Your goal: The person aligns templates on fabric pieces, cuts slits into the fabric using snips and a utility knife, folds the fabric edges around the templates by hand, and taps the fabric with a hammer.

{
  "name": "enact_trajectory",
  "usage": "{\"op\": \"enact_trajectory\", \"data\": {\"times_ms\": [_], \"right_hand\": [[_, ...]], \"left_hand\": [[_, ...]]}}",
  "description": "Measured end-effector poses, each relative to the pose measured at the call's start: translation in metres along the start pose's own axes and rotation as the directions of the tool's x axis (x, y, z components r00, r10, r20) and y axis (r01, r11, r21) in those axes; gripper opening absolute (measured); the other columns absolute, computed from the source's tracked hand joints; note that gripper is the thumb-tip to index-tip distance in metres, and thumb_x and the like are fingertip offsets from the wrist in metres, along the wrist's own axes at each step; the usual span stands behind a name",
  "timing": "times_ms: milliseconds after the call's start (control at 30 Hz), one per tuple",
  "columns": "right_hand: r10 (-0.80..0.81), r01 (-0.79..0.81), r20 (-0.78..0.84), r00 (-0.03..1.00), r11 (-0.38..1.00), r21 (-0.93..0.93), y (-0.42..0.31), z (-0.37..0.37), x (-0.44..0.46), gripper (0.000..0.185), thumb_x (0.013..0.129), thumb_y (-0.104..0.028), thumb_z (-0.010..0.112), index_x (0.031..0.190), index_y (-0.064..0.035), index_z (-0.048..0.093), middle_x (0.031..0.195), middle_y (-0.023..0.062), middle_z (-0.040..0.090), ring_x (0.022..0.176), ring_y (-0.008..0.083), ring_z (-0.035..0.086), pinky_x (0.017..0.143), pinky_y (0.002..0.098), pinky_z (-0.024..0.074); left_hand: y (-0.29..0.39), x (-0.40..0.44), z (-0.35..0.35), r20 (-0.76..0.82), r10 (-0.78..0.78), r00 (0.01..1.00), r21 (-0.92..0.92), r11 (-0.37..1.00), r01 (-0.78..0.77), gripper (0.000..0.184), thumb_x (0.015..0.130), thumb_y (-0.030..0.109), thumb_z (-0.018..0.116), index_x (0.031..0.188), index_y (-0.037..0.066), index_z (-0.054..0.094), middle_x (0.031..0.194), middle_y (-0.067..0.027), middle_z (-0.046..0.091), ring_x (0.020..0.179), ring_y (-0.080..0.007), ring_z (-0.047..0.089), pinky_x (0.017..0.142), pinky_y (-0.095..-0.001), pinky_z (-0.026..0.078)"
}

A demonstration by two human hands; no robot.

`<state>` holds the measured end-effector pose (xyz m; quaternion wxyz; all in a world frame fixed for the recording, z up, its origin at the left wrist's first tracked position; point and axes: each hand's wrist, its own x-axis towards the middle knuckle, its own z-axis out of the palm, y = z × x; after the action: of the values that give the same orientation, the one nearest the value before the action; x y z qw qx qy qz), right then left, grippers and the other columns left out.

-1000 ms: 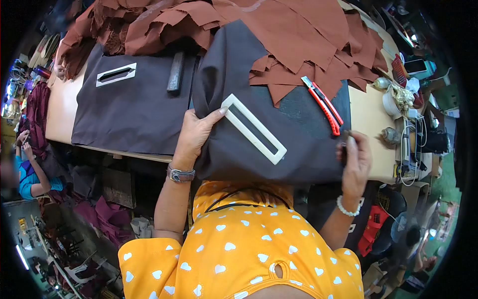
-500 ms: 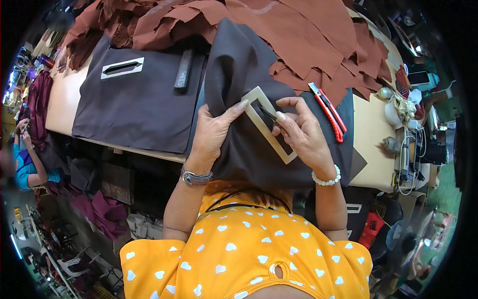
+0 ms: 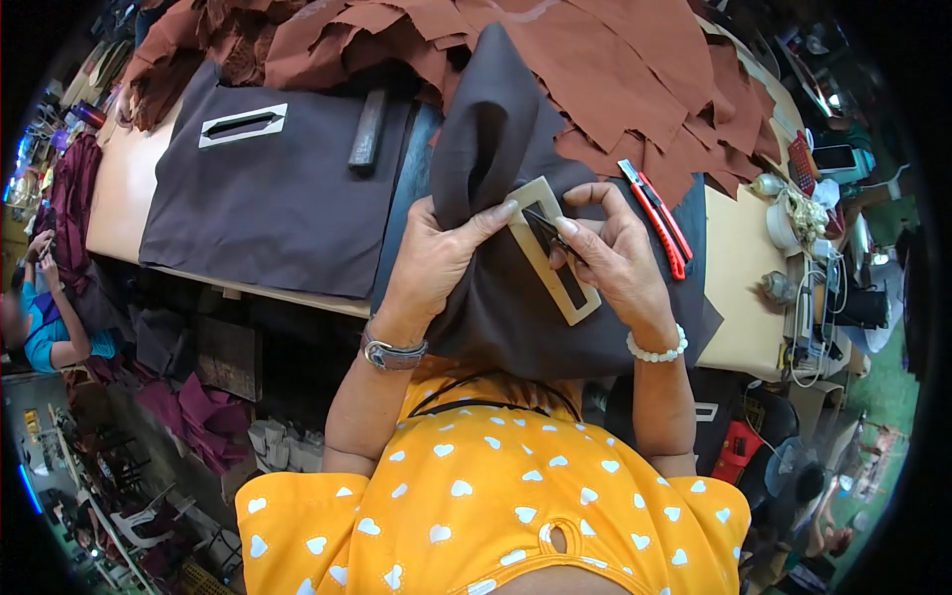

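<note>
My left hand [image 3: 433,263] is closed on a dark brown leather piece [image 3: 496,322], its thumb pressed on the upper left corner of a pale rectangular frame [image 3: 540,193]. The frame lies on the leather around a long slot. My right hand [image 3: 623,263] pinches a narrow dark flap [image 3: 538,222] at that slot, index finger curled above the thumb. Part of the leather rises in a fold beyond my left hand. To the right of my right hand lies a red utility knife [image 3: 657,220], its blade end pointing away.
Reddish-brown leather sheets [image 3: 635,79] are heaped across the back of the table [image 3: 739,297]. On the left, another dark leather panel [image 3: 288,208] bears a pale slotted frame [image 3: 243,126] and a dark bar [image 3: 368,131]. A co-worker in blue [image 3: 55,322] is at far left.
Both hands, the frame and the leather have shifted slightly to the right. The leather fold stands higher, and the dark flap is pulled out more visibly at the slot.
</note>
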<state>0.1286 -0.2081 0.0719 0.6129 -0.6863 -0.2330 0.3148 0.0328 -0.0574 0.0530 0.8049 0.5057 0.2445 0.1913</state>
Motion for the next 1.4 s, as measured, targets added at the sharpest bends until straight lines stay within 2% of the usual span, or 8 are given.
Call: {"op": "enact_trajectory", "data": {"times_ms": [200, 300, 400, 500, 600, 867, 1200, 1400], "right_hand": [[-0.009, 0.009, 0.000, 1.000, 1.000, -0.018, 0.003, -0.002, 0.000, 0.032, 0.087, -0.019, 0.060, 0.106, 0.0017, 0.044, 0.067, 0.0057, 0.062, 0.061, 0.0060, 0.055, 0.057, 0.0187, 0.0404], [0.024, -0.024, -0.005, 1.000, 1.000, 0.012, 0.001, -0.001, -0.001, 0.032, 0.087, -0.017, 0.060, 0.106, 0.0020, 0.043, 0.067, 0.0062, 0.062, 0.062, 0.0062, 0.055, 0.059, 0.0194, 0.0415], [0.015, -0.015, -0.002, 1.000, 0.999, 0.037, 0.005, -0.001, -0.001, 0.031, 0.087, -0.015, 0.060, 0.105, 0.0023, 0.043, 0.067, 0.0067, 0.061, 0.063, 0.0064, 0.055, 0.060, 0.0203, 0.0424], [-0.023, 0.022, -0.042, 0.999, 0.999, -0.025, 0.007, 0.003, -0.004, 0.028, 0.088, -0.015, 0.059, 0.104, 0.0019, 0.043, 0.066, 0.0066, 0.060, 0.064, 0.0063, 0.055, 0.059, 0.0201, 0.0423], [-0.024, -0.004, -0.141, 0.990, 0.981, -0.196, 0.000, 0.011, -0.014, 0.026, 0.089, -0.015, 0.057, 0.103, 0.0015, 0.043, 0.065, 0.0057, 0.059, 0.061, 0.0059, 0.052, 0.057, 0.0194, 0.0409], [0.039, -0.009, -0.293, 0.955, 0.995, 0.104, 0.028, 0.028, -0.036, 0.019, 0.093, -0.016, 0.050, 0.103, -0.0039, 0.039, 0.067, 0.0020, 0.056, 0.048, 0.0005, 0.037, 0.043, 0.0163, 0.0293], [-0.037, 0.131, -0.368, 0.929, 0.963, 0.236, 0.028, 0.038, -0.034, 0.019, 0.092, -0.014, 0.052, 0.102, -0.0056, 0.038, 0.068, 0.0024, 0.056, 0.046, -0.0011, 0.035, 0.040, 0.0144, 0.0252], [-0.038, 0.155, -0.361, 0.932, 0.941, 0.301, 0.027, 0.035, -0.036, 0.019, 0.091, -0.012, 0.053, 0.102, -0.0061, 0.039, 0.068, 0.0026, 0.055, 0.048, -0.0017, 0.036, 0.040, 0.0140, 0.0244]], "left_hand": [[0.005, 0.000, 0.000, 0.115, 0.017, 0.993, -0.007, 1.000, -0.016, 0.022, 0.079, 0.009, 0.070, 0.092, -0.003, 0.057, 0.086, -0.0067, 0.064, 0.076, -0.0100, 0.061, 0.071, -0.0220, 0.050], [0.004, -0.001, 0.001, 0.091, 0.008, 0.996, 0.013, 1.000, -0.010, 0.022, 0.079, 0.008, 0.070, 0.092, -0.004, 0.057, 0.088, -0.0071, 0.064, 0.075, -0.0100, 0.061, 0.070, -0.0218, 0.050], [0.002, 0.001, -0.001, 0.177, 0.014, 0.984, -0.021, 1.000, -0.010, 0.021, 0.080, 0.008, 0.069, 0.093, -0.004, 0.058, 0.088, -0.0068, 0.064, 0.076, -0.0099, 0.061, 0.070, -0.0218, 0.050], [-0.008, 0.002, 0.001, 0.012, -0.048, 0.999, 0.041, 0.998, 0.047, 0.019, 0.082, 0.009, 0.066, 0.095, -0.004, 0.060, 0.091, -0.0066, 0.065, 0.079, -0.0096, 0.061, 0.070, -0.0224, 0.050], [-0.014, 0.001, 0.002, 0.139, 0.015, 0.990, -0.056, 0.998, -0.007, 0.019, 0.084, 0.009, 0.064, 0.098, -0.003, 0.061, 0.093, -0.0063, 0.064, 0.082, -0.0096, 0.060, 0.072, -0.0235, 0.049], [-0.021, -0.011, 0.020, -0.004, 0.105, 0.994, -0.098, 0.990, -0.105, 0.016, 0.085, 0.009, 0.063, 0.095, -0.004, 0.062, 0.090, -0.0051, 0.065, 0.079, -0.0088, 0.059, 0.071, -0.0235, 0.048], [-0.028, -0.019, 0.022, 0.035, 0.159, 0.987, -0.101, 0.983, -0.154, 0.014, 0.085, 0.010, 0.063, 0.091, -0.003, 0.064, 0.087, -0.0038, 0.066, 0.076, -0.0069, 0.058, 0.067, -0.0225, 0.047], [-0.025, -0.020, 0.024, 0.070, 0.124, 0.990, -0.159, 0.981, -0.111, 0.013, 0.085, 0.009, 0.063, 0.091, -0.002, 0.065, 0.087, -0.0041, 0.066, 0.077, -0.0067, 0.059, 0.067, -0.0223, 0.047]]}}
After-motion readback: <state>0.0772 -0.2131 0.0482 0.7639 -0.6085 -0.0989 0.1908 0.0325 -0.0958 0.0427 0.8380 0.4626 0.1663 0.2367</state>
